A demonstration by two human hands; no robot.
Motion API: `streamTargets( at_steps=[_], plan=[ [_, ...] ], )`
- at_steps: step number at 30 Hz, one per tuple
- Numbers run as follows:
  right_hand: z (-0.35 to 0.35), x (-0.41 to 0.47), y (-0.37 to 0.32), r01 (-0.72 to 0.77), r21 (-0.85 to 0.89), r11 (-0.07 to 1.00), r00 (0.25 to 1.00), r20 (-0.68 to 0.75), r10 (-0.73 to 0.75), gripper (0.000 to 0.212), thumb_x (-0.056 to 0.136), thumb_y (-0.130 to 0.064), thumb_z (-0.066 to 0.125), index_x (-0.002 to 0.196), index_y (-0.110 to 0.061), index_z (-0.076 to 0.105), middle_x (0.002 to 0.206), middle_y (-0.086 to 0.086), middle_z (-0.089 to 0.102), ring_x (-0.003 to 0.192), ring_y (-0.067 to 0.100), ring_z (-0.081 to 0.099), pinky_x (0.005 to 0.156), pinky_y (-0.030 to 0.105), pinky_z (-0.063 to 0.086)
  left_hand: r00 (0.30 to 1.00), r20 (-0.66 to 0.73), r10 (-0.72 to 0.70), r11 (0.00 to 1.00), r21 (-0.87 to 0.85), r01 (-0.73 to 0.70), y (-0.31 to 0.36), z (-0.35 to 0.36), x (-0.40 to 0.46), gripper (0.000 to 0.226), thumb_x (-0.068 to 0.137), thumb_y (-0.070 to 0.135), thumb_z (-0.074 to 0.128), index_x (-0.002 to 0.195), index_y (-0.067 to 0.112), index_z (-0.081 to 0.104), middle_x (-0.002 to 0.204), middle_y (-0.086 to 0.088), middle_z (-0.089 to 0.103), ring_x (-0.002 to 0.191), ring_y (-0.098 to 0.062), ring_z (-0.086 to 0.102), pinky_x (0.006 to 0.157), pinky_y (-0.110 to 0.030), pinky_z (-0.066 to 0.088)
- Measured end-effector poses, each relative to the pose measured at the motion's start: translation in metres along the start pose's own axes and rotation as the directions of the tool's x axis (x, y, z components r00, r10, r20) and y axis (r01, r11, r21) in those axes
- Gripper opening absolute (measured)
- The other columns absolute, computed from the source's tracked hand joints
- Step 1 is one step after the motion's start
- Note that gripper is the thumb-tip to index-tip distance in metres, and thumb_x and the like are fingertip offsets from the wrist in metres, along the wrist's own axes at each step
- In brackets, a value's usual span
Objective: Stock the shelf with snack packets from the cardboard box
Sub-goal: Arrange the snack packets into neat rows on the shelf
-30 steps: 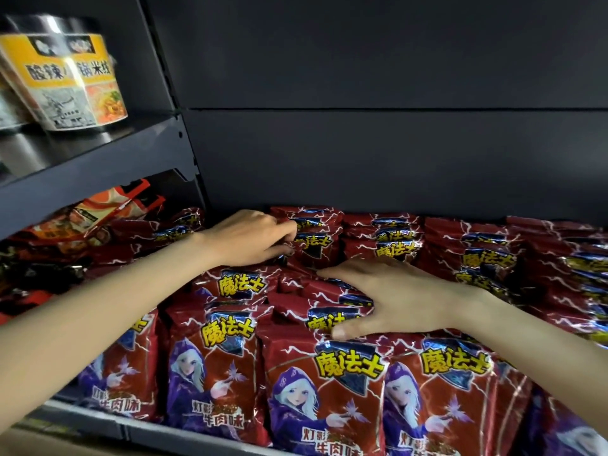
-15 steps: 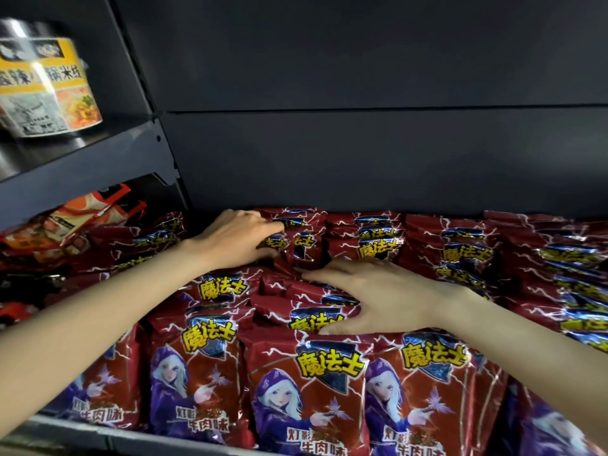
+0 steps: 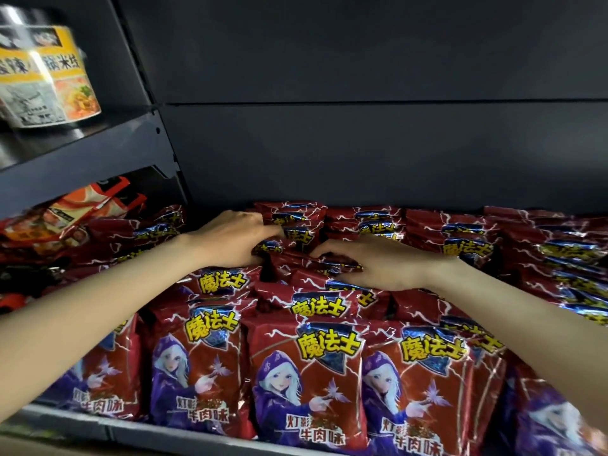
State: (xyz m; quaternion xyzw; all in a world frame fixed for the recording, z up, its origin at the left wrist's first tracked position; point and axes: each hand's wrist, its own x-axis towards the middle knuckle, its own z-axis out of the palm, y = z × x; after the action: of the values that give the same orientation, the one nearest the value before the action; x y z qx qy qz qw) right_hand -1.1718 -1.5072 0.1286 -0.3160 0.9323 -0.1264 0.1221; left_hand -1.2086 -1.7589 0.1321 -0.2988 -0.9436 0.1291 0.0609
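Now deeper on the shelf (image 3: 131,432), left hand (image 3: 230,238) pinches a red snack packet (image 3: 292,225); right hand (image 3: 371,264), fingers spread, presses the stack.

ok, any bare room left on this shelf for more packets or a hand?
No bare shelf floor shows: red snack packets run from front lip to back panel. Open air above the stacks. Tightest around left hand and right hand.
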Motion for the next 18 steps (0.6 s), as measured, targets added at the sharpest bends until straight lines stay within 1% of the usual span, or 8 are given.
streamTargets(
  at_steps=[2,4,7,10,11,14,16,18],
  plan=[
    [0.001,-0.004,0.002,0.034,-0.011,0.999,0.999,-0.006,-0.034,0.046,0.096,-0.03,0.05,0.132,-0.053,0.03,0.09,0.013,0.066,0.065,0.03,0.058,0.07,0.04,0.052,1.0,-0.025,-0.007,0.998,0.059,0.008,0.005,0.001,0.002,0.059,0.089,0.034,0.059,0.143,0.032,0.035,0.115,-0.003,0.058,0.109,-0.018,0.055,0.076,-0.029,0.042],
    [0.004,-0.009,0.004,0.07,-0.02,0.997,0.997,-0.029,-0.071,0.047,0.096,-0.03,0.049,0.129,-0.056,0.028,0.103,0.007,0.067,0.07,0.024,0.062,0.078,0.039,0.051,0.997,-0.063,-0.046,0.996,0.075,0.051,0.01,0.003,0.006,0.061,0.089,0.027,0.058,0.144,0.031,0.032,0.117,-0.005,0.058,0.112,-0.019,0.054,0.078,-0.03,0.042],
    [0.003,-0.018,0.005,0.108,-0.041,0.993,0.992,-0.056,-0.11,0.049,0.096,-0.028,0.05,0.13,-0.057,0.029,0.128,-0.004,0.059,0.097,0.022,0.064,0.092,0.038,0.047,0.994,-0.071,-0.08,0.995,0.045,0.083,0.016,0.004,0.008,0.061,0.09,0.031,0.059,0.145,0.031,0.03,0.117,-0.005,0.059,0.114,-0.019,0.052,0.076,-0.03,0.039],
    [-0.003,-0.027,0.003,0.146,-0.064,0.987,0.987,-0.06,-0.149,0.048,0.097,-0.023,0.051,0.135,-0.048,0.037,0.141,-0.019,0.046,0.12,0.005,0.051,0.101,0.028,0.041,0.992,-0.107,-0.071,0.997,0.021,0.074,0.02,0.005,0.011,0.058,0.092,0.042,0.055,0.144,0.029,0.031,0.113,-0.004,0.06,0.112,-0.019,0.053,0.073,-0.029,0.037],
    [-0.005,-0.029,0.003,0.153,-0.064,0.986,0.986,-0.057,-0.157,0.048,0.097,-0.021,0.051,0.137,-0.045,0.039,0.142,-0.021,0.044,0.124,0.001,0.046,0.103,0.025,0.038,0.991,-0.126,-0.054,0.998,0.037,0.059,0.025,0.005,0.013,0.057,0.093,0.037,0.055,0.144,0.027,0.031,0.111,-0.004,0.06,0.11,-0.019,0.054,0.071,-0.028,0.037],
    [-0.005,-0.027,0.002,0.166,-0.051,0.985,0.984,-0.06,-0.169,0.048,0.097,-0.018,0.052,0.138,-0.041,0.041,0.142,-0.02,0.045,0.128,0.0,0.042,0.105,0.021,0.035,0.992,-0.111,0.061,0.99,0.133,-0.046,0.037,0.003,0.022,0.071,0.085,-0.005,0.053,0.146,0.022,0.029,0.117,-0.002,0.06,0.111,-0.02,0.054,0.068,-0.03,0.043],
    [-0.003,-0.026,0.003,0.166,-0.036,0.985,0.984,-0.064,-0.168,0.048,0.097,-0.016,0.052,0.138,-0.039,0.042,0.142,-0.021,0.044,0.129,-0.003,0.04,0.104,0.014,0.031,0.98,-0.128,0.154,0.979,0.153,-0.134,0.033,0.004,0.023,0.073,0.08,-0.013,0.051,0.143,0.019,0.036,0.123,0.0,0.056,0.111,-0.022,0.056,0.064,-0.032,0.047],
    [-0.002,-0.026,0.005,0.17,-0.024,0.985,0.983,-0.072,-0.171,0.048,0.097,-0.017,0.052,0.139,-0.039,0.042,0.143,-0.021,0.043,0.13,-0.004,0.038,0.103,0.012,0.028,0.95,-0.21,0.231,0.969,0.14,-0.205,0.025,0.008,0.022,0.066,0.073,-0.01,0.062,0.133,0.015,0.05,0.116,-0.004,0.057,0.102,-0.025,0.06,0.057,-0.033,0.049]
  ],
)
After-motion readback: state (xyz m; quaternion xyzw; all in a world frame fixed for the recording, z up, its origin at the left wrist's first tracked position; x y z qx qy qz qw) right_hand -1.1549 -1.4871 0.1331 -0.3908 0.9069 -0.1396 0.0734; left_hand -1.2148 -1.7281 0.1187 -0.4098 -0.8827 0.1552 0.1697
